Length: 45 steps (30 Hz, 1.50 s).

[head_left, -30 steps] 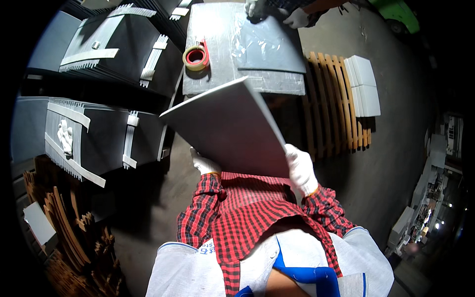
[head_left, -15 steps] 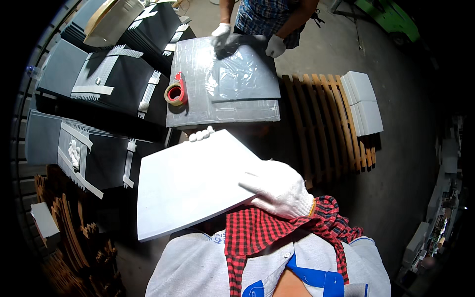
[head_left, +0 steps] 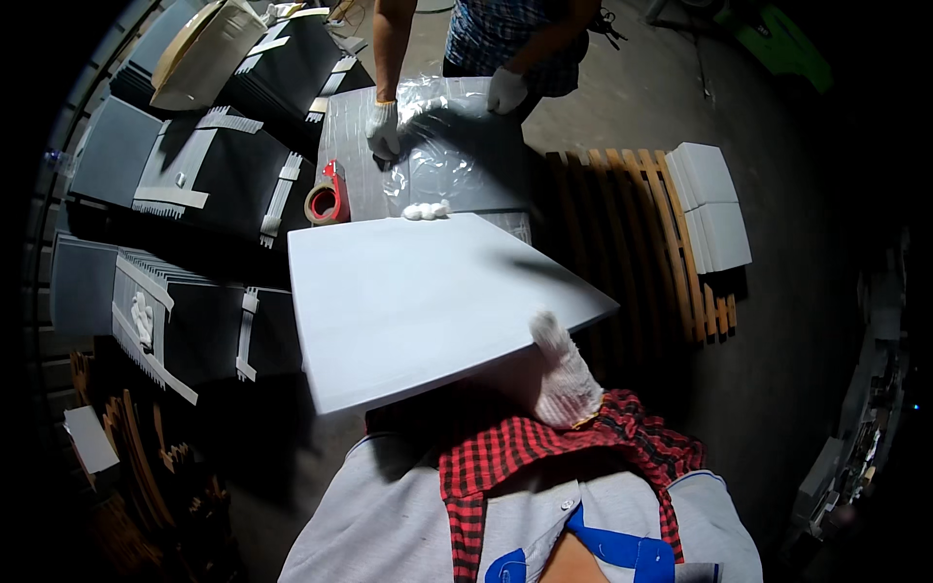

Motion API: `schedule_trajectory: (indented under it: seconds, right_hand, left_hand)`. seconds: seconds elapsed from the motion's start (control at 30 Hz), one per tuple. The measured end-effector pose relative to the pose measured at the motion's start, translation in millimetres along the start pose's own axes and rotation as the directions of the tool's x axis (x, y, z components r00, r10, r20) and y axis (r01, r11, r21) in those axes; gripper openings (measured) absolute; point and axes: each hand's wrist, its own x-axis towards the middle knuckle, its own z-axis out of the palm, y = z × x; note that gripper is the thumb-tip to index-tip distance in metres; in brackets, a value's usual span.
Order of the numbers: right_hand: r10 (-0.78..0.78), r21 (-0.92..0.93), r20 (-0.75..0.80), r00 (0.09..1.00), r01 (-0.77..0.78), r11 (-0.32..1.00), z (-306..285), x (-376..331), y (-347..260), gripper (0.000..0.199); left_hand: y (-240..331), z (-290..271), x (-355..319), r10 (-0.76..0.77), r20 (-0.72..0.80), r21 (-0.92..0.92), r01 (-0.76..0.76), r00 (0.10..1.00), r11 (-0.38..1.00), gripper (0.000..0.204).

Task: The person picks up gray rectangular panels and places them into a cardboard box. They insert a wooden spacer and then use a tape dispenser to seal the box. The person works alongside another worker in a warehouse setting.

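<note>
A large white flat panel is tilted in front of my chest, held between both hands. My left hand, in a white knit glove, shows only its fingertips, curled over the panel's far edge; the rest is hidden beneath it. At the near edge, my right hand, also gloved, grips with its thumb up against the panel and its other fingers underneath, out of sight. Beyond the panel is a grey stack with a film-wrapped grey panel on top. A red tape dispenser lies at its left corner.
Across the stack, a co-worker's gloved hands touch the clear film. A slatted wooden pallet on the right bears white blocks. Dark panel stacks with pale strips stand at left, above wooden pieces.
The white panel has moved away from me, over the near edge of the stack, and turned a little. My right hand has shifted to its near edge. The co-worker's hand has moved left.
</note>
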Motion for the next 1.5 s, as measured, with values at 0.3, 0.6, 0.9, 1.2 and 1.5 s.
schedule_trajectory:
  seconds: [0.3,0.6,0.9,1.2,1.5]
  right_hand:
    - [-0.045,0.263,-0.193,0.98,0.096,0.96,6.1,46.2,-18.5,0.054]
    - [-0.062,0.187,-0.221,0.973,0.105,0.977,0.5,105.7,-42.6,0.036]
    - [-0.086,0.182,-0.312,0.946,0.148,0.972,12.6,161.6,-63.3,0.051]
    - [-0.174,0.171,-0.355,0.919,0.247,0.954,-2.5,210.2,-67.1,0.038]
    - [-0.226,0.193,-0.34,0.913,0.303,0.933,-0.5,245.9,-81.2,0.044]
  left_hand:
    - [-2.1,14.4,58.7,-0.094,0.022,0.271,0.085,0.995,0.959,0.029]
    - [10.8,14.9,128.4,-0.052,0.147,0.517,-0.032,0.988,0.855,0.03]
    - [-13.4,-21.7,131.0,-0.13,0.179,0.65,-0.018,0.975,0.76,0.031]
    - [-6.0,-61.2,141.5,-0.137,0.231,0.715,-0.072,0.963,0.695,0.032]
    - [-32.3,-95.0,169.5,-0.053,0.353,0.76,-0.253,0.934,0.598,0.034]
